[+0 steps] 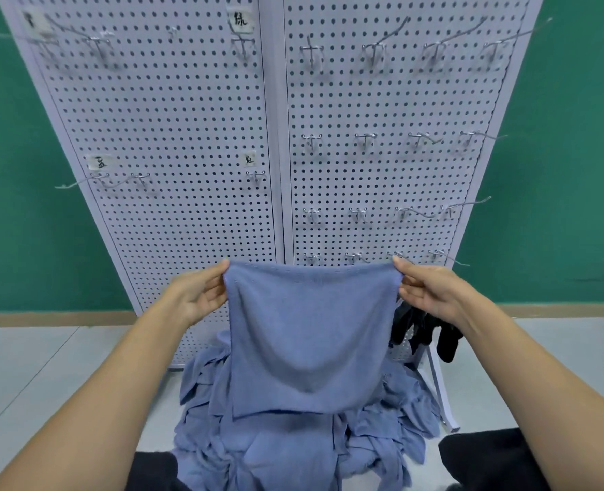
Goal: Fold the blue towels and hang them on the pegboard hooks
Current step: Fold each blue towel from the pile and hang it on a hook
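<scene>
- Our left hand and right hand, held apart, each pinch a top corner of the towel, stretching it flat.
- It hangs above the pile of blue towels on the floor.
- Beyond, we see the pegboard with rows of hooks.

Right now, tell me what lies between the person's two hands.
In the head view, one blue towel spans the gap, its top edge taut: the left hand pinches one top corner, the right hand the other.
</scene>
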Available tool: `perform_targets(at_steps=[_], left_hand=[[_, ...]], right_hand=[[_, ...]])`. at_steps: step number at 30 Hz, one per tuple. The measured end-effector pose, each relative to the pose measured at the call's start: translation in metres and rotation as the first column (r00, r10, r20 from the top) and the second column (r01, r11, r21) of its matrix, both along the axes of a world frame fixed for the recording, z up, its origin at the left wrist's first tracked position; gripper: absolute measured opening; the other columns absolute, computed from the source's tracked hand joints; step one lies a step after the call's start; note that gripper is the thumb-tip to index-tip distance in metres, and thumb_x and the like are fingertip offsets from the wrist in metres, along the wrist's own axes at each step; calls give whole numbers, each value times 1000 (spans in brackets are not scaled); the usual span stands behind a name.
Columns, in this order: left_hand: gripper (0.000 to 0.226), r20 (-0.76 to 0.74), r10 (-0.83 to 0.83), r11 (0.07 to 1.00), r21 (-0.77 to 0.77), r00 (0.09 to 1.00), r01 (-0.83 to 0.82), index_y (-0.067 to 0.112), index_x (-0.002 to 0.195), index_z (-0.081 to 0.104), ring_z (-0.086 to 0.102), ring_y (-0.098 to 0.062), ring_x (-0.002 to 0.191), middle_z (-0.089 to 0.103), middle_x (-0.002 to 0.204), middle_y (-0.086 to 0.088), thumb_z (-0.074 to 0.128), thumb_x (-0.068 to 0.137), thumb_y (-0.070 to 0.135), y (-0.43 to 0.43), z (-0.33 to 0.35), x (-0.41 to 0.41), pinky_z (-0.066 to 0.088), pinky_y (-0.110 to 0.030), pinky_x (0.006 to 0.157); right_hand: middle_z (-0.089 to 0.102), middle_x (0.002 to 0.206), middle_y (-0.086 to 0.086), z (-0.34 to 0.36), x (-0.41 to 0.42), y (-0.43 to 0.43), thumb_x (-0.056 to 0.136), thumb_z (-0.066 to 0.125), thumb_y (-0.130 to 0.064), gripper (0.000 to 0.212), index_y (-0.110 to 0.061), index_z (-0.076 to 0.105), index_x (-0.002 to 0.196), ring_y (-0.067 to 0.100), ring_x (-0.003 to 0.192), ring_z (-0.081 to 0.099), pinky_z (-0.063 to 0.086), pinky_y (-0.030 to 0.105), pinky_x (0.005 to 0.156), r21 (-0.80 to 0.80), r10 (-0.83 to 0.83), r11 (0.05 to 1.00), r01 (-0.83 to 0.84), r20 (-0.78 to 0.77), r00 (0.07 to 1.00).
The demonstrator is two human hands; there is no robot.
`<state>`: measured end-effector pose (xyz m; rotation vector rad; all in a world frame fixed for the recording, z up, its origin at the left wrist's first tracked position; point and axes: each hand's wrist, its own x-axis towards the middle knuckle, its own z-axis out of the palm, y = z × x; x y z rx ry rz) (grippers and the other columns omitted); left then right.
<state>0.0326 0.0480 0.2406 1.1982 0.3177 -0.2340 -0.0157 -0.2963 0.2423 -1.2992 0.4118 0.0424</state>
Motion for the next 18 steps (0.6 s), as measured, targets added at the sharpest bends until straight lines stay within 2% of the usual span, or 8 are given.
perform_targets(at_steps=[2, 5, 8, 11, 18], left_hand=[[3, 62, 5, 1000, -2, 998, -5, 6, 87, 63, 69, -13, 63, 72, 73, -6, 64, 88, 8, -14, 4, -4, 58, -23, 57], [8, 150, -36, 997, 72, 988, 25, 1, 94, 66, 70, -20, 78, 72, 89, -14, 65, 87, 5, -39, 5, -13, 60, -28, 67], [10, 228, -94, 981, 190, 969, 50, 3, 95, 68, 72, -18, 76, 74, 84, -10, 67, 86, 7, -65, 5, -26, 59, -26, 67], [7, 288, -135, 957, 286, 948, 49, 7, 93, 70, 72, -17, 77, 74, 85, -9, 68, 86, 10, -87, 5, -37, 57, -22, 63], [10, 323, -179, 932, 359, 929, 55, 9, 94, 72, 72, -16, 82, 74, 89, -7, 71, 85, 12, -108, 2, -45, 59, -27, 74]], right_hand=[[66, 62, 4, 3, 1, 10, 81, 73, -14, 11, -6, 65, 79, 11, 51, 65, 56, 20, 53, 17, 8, 1000, -8, 18, 1000], [70, 69, 10, 8, -2, 29, 82, 70, -4, 5, -1, 68, 85, 15, 57, 68, 58, 22, 57, -4, 56, 998, -55, 70, 996], [70, 69, 8, 11, -11, 51, 81, 71, -3, 10, -2, 68, 90, 14, 60, 69, 58, 22, 60, -114, 91, 990, -77, 126, 988], [67, 68, 6, 10, -16, 73, 82, 72, -6, 7, -6, 67, 87, 12, 59, 66, 58, 20, 60, -213, 105, 975, -65, 182, 978], [68, 70, 6, 7, -21, 91, 80, 75, -10, 10, -7, 68, 86, 12, 60, 64, 58, 23, 65, -310, 114, 950, -34, 243, 963]])
